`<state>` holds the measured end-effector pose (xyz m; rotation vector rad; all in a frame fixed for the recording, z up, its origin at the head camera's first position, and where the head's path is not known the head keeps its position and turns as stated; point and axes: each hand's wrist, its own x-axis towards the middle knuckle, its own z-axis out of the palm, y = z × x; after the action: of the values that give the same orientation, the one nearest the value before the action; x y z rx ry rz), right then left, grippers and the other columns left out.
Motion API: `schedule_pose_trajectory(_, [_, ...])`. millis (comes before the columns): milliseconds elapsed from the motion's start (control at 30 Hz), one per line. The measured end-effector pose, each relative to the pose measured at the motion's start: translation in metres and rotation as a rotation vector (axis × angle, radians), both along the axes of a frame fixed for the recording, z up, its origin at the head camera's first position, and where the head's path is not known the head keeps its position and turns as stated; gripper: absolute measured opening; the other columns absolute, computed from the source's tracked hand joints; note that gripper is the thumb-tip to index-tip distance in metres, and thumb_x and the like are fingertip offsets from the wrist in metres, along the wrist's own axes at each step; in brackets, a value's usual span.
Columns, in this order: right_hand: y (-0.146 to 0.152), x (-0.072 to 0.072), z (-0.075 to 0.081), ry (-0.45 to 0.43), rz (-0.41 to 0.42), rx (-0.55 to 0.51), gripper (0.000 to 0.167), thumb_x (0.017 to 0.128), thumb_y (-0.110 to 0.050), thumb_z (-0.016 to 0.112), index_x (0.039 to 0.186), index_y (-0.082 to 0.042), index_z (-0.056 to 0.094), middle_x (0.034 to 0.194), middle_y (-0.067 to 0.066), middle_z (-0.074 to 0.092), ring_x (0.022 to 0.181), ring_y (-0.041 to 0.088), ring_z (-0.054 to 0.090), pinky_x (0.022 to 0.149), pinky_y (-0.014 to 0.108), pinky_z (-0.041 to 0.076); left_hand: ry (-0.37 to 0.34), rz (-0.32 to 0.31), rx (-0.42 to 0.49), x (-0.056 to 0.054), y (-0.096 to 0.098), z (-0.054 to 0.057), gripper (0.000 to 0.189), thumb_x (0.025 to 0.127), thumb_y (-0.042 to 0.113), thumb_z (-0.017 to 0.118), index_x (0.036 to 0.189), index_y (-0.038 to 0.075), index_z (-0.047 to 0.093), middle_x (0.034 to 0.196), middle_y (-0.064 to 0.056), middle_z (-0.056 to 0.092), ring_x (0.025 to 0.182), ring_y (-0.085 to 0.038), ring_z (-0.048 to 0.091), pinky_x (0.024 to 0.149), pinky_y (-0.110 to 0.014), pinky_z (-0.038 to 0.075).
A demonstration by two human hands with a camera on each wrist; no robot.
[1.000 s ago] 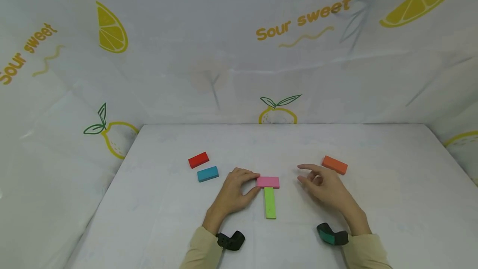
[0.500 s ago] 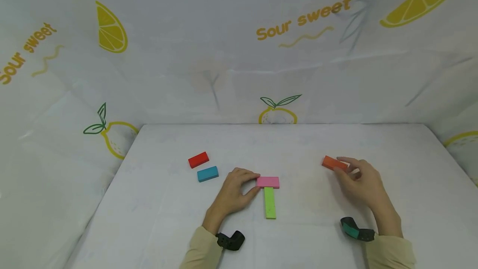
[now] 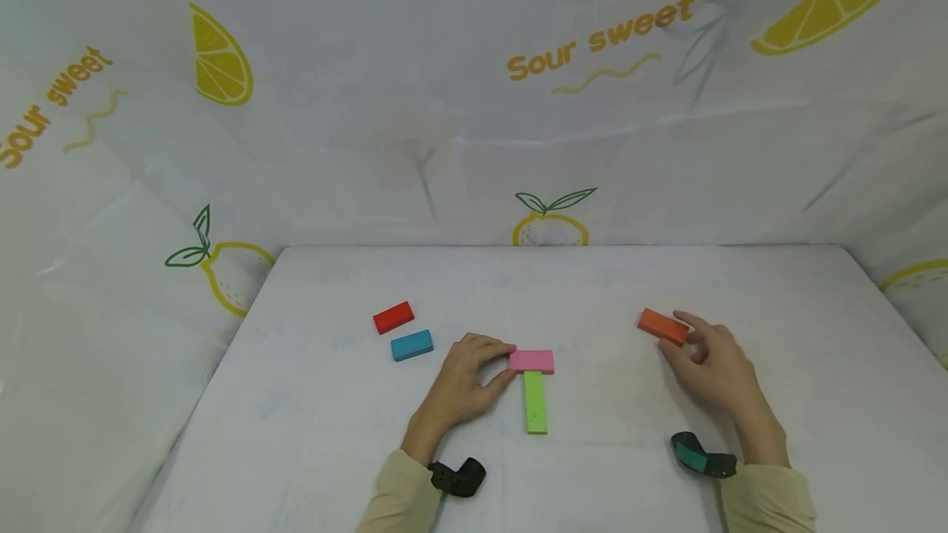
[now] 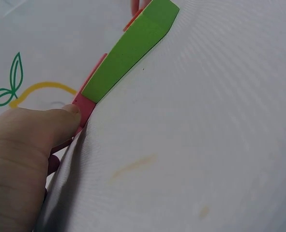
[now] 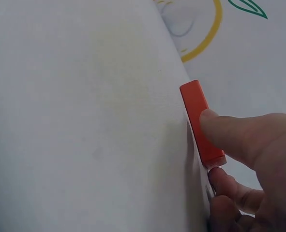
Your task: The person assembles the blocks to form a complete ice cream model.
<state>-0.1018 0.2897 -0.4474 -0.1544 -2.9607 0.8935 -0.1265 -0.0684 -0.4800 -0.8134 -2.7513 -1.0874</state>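
Note:
My left hand (image 3: 461, 381) pinches the left end of a pink block (image 3: 532, 361) between thumb and forefinger. A light green block (image 3: 536, 403) runs from the pink block's near side toward me, forming a T; in the left wrist view the green block (image 4: 128, 53) meets the pink block (image 4: 84, 107). Over on the right, my right hand (image 3: 714, 368) has its thumb on the near side of an orange block (image 3: 662, 326) and its forefinger at the far side. The right wrist view has the thumb against the orange block (image 5: 201, 123), which lies on the table.
A red block (image 3: 394, 317) and a blue block (image 3: 412, 345) lie on the white table (image 3: 296, 434), left of and beyond my left hand. A white cloth (image 3: 415, 89) printed with lemons hangs behind the table. Each wrist carries a dark strapped device.
My right hand has moved right from beside the pink block and closed its thumb and forefinger around the orange block's right end. My left hand and the other blocks have stayed in place.

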Motion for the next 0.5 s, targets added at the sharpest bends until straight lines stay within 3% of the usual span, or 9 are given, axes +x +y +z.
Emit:
schedule_pose_trajectory(333, [0.004, -0.0057, 0.0001, -0.002, 0.021, 0.02, 0.053, 0.098, -0.027, 0.067, 0.139, 0.003, 0.054, 0.096, 0.021, 0.057, 0.076, 0.023, 0.051, 0.058, 0.03, 0.037, 0.019, -0.008, 0.005, -0.0011, -0.0001, -0.0016, 0.032, 0.095, 0.026, 0.073, 0.126, 0.017, 0.073, 0.122, 0.002, 0.073, 0.12, -0.015, 0.061, 0.104, -0.039, 0.05])
schedule_pose_trajectory(500, [0.0023, -0.0081, -0.0004, 0.013, 0.029, 0.025, 0.049, 0.096, -0.022, 0.068, 0.135, 0.005, 0.057, 0.094, 0.021, 0.059, 0.075, 0.023, 0.05, 0.056, 0.03, 0.036, 0.052, -0.013, 0.007, -0.0002, -0.0007, -0.0013, 0.032, 0.094, 0.025, 0.074, 0.124, 0.016, 0.073, 0.121, 0.002, 0.073, 0.118, -0.016, 0.062, 0.102, -0.04, 0.051])
